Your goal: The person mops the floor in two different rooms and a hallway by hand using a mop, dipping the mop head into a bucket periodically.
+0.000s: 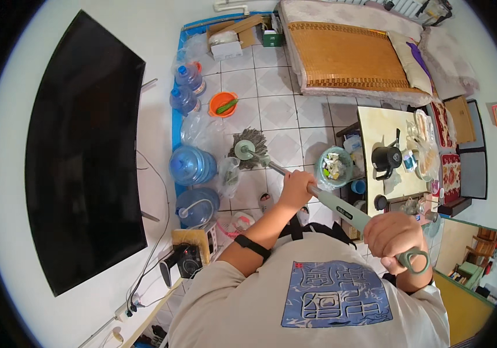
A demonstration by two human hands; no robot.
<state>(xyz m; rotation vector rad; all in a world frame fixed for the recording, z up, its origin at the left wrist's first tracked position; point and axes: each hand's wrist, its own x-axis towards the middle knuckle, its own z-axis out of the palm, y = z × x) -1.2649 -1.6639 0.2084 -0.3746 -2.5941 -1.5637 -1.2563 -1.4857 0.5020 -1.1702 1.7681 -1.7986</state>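
A string mop runs diagonally across the middle, with a pale green and metal handle (337, 206). My left hand (298, 190) is wrapped around the metal shaft just below the thick green grip. My right hand (394, 238) holds the top end of that grip, close to its hanging loop (418, 262). At the far end, the grey mop head (253, 162) lies spread on the tiled floor (279, 116), under a round green disc (244, 149). A clear plastic bag (229, 177) lies just beside the strings.
Large blue water bottles (192, 165) line the left wall. An orange basin (222, 105) with green vegetables sits beyond the mop head. To the right are a lined waste basket (334, 167) and a table (372, 126) bearing a black pot (386, 158). A bed (348, 56) stands at the back.
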